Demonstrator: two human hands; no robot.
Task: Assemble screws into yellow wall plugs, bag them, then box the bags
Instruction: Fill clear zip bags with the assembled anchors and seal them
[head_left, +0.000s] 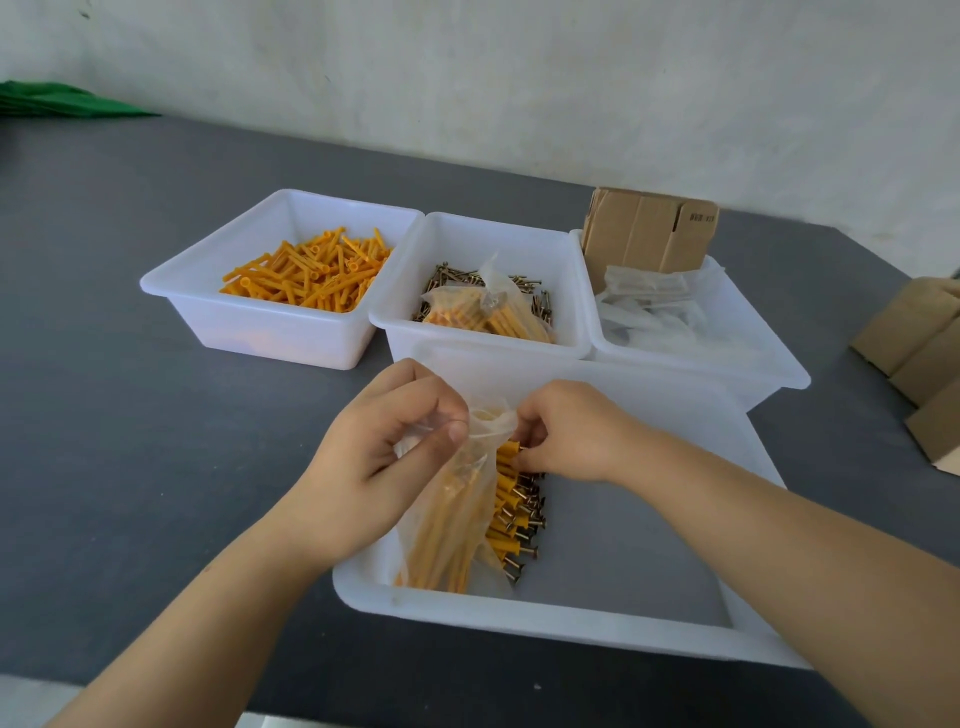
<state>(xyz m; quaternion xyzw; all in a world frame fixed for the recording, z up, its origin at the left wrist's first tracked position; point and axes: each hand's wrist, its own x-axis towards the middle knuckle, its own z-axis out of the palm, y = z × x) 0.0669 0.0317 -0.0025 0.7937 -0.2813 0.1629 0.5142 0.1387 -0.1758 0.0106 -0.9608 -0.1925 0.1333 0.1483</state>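
Note:
My left hand (387, 441) pinches the mouth of a clear plastic bag (454, 525) partly filled with yellow plugs with screws in them. The bag hangs into the near white tray (519, 616). My right hand (566, 431) pinches an assembled plug at the bag's opening. A pile of assembled plugs (517, 512) lies in the tray beside the bag. A filled bag (485, 309) rests on the loose screws in the middle bin (478, 332). Loose yellow plugs (311, 273) fill the left bin (260, 325).
The right bin (769, 364) holds empty clear bags (649, 306) and flat cardboard boxes (649, 228) standing at its back. More cardboard boxes (924, 353) lie at the table's right edge. A green thing (57, 98) sits far left by the wall.

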